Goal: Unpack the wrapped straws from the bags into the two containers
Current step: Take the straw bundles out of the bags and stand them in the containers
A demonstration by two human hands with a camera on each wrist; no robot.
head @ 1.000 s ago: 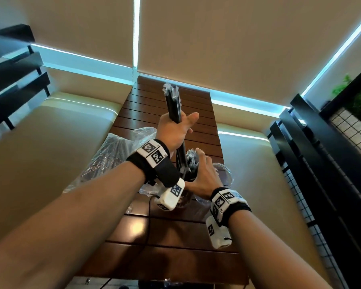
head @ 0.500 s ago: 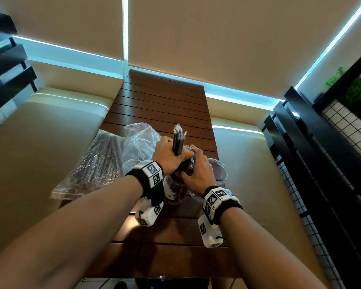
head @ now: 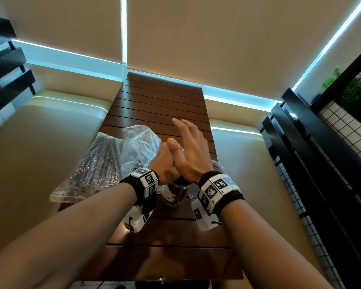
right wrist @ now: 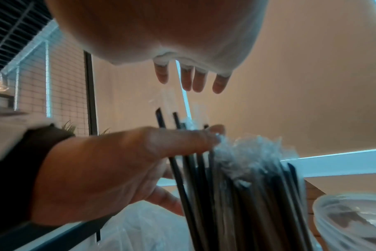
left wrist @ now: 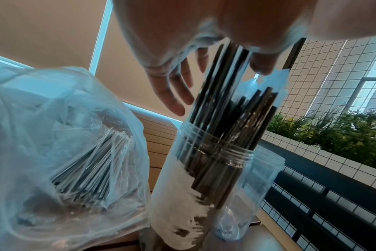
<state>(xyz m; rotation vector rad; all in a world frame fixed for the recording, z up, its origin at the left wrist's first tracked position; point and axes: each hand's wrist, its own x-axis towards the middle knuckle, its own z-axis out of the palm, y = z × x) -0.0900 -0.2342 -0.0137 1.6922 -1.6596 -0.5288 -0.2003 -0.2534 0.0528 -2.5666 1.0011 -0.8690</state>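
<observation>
Head view: the left hand [head: 165, 163] grips a bundle of wrapped black straws [left wrist: 223, 105] standing in a clear jar [left wrist: 195, 183] on the table [head: 163, 105]. The right hand [head: 188, 151] hovers above them, fingers straight and released. A second jar [left wrist: 266, 171] stands just beside; bags [head: 104, 163] of straws lie to the left.

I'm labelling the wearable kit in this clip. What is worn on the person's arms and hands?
Both forearms are bare, with no sleeves or gloves. Each wrist carries a black band topped with white blocks printed with black square-pattern markers. A white marked camera unit hangs under each wrist, with a thin black cable.
</observation>
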